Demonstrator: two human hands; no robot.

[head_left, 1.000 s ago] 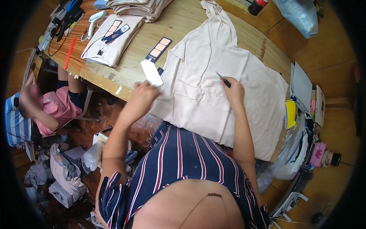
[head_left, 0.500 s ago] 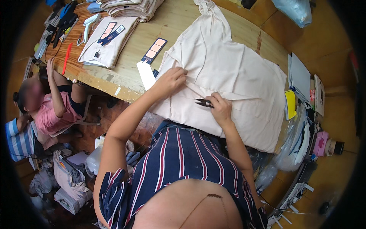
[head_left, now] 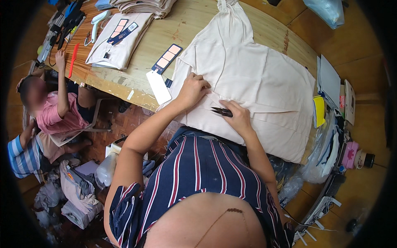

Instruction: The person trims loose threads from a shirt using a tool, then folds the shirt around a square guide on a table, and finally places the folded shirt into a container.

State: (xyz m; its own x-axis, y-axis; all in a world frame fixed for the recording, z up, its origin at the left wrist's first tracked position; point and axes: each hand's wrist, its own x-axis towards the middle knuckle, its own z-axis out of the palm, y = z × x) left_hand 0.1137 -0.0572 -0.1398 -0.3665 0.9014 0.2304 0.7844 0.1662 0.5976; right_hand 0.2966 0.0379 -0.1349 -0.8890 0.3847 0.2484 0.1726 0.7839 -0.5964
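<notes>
A cream garment [head_left: 260,78] lies spread on the table in front of me, with a narrow gathered part at its far end. My left hand [head_left: 193,89] pinches the cloth near the garment's left side. Dark thread snips [head_left: 222,111] sit in my right hand [head_left: 237,117], their points toward the left. The thumb and forefinger of that hand also touch the cloth, along a fold close to my left fingers. Beside my left wrist lie a white tag [head_left: 159,87] and a dark blue tag [head_left: 167,58] with pale panels.
A folded cream garment with tags [head_left: 118,41] lies on the table [head_left: 182,27] at far left, near a pale handled tool [head_left: 97,24] and a red comb [head_left: 73,60]. Papers [head_left: 328,78] and a yellow packet [head_left: 319,111] stand at right. A person in pink [head_left: 58,111] sits at left.
My left hand has moved slightly right along the cloth, and my right hand slightly left, so they are closer together. The narrow fold by my hands has shifted. The snips stay in my right hand.
</notes>
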